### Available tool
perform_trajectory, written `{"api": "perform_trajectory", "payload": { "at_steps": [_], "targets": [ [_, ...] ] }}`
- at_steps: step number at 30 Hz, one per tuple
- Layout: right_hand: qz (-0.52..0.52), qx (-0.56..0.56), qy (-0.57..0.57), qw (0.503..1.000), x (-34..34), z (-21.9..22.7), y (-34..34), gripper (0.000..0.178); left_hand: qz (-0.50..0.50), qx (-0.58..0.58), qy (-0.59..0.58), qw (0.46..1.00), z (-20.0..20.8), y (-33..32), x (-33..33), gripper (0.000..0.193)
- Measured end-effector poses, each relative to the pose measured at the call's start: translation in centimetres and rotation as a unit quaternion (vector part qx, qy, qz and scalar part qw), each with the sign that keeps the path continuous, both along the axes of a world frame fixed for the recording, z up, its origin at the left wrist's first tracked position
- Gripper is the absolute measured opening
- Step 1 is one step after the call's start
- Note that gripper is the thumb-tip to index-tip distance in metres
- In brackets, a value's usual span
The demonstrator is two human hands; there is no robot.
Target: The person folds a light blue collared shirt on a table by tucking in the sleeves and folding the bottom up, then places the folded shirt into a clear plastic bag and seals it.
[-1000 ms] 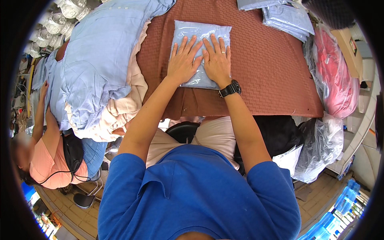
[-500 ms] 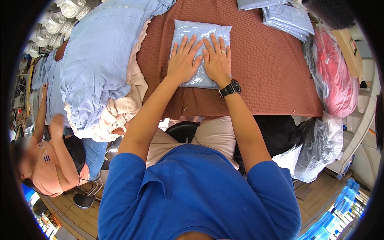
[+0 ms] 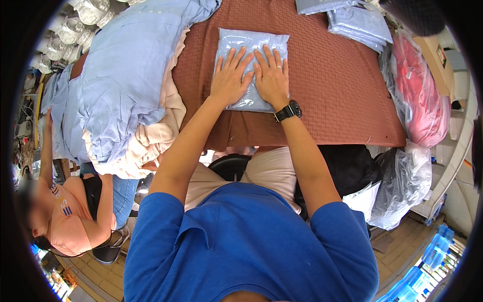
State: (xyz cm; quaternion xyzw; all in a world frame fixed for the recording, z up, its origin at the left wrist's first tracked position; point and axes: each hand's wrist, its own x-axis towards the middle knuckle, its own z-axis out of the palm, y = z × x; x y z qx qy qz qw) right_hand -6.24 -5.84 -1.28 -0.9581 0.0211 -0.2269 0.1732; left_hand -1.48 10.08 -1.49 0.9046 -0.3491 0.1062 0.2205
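Note:
A folded light-blue garment in a clear plastic bag (image 3: 251, 40) lies flat on the brown textured tablecloth (image 3: 342, 95). Both of my hands rest on top of it, side by side. My left hand (image 3: 231, 78) is spread with its fingers pointing away from me, on the left half of the bag. On the right half, my right hand (image 3: 272, 78) lies flat too, its fingers apart. A ring and a black wristwatch (image 3: 288, 111) show on that arm. The bag's lower middle shows between my wrists, and the palms hide the rest.
Light-blue garments (image 3: 126, 65) are heaped at the left over cream cloth (image 3: 156, 136). Bagged blue garments (image 3: 359, 25) are stacked far right. Red items in clear plastic (image 3: 420, 95) stand beyond the right edge, near a clear bag (image 3: 402, 186). A seated co-worker (image 3: 75, 216) is at left.
The bagged garment and my hands have shifted very slightly, with both hands still flat on it. At left, the co-worker has lowered one arm and leaned a little.

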Motion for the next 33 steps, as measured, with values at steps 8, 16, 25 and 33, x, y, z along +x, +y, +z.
{"api": "perform_trajectory", "payload": {
  "at_steps": [8,16,25,33],
  "targets": [
    [0.007,0.015,0.009,1.000,0.1,-0.2,-0.2,0.046,0.006,0.001,0.018,1.000,-0.1,0.0,0.1,0.056],
    [0.026,0.161,-0.057,0.985,4.1,3.3,-3.3,0.049,0.000,-0.121,0.109,0.987,2.5,0.0,5.3,0.055],
    [-0.017,0.012,0.032,0.999,6.1,-0.7,-2.4,0.051,0.056,-0.012,-0.001,0.998,-0.6,-2.7,6.2,0.058],
    [-0.022,0.017,0.052,0.998,5.8,-0.5,-2.1,0.051,0.061,0.000,0.016,0.998,-0.7,-2.5,5.9,0.058]
  ]
}}
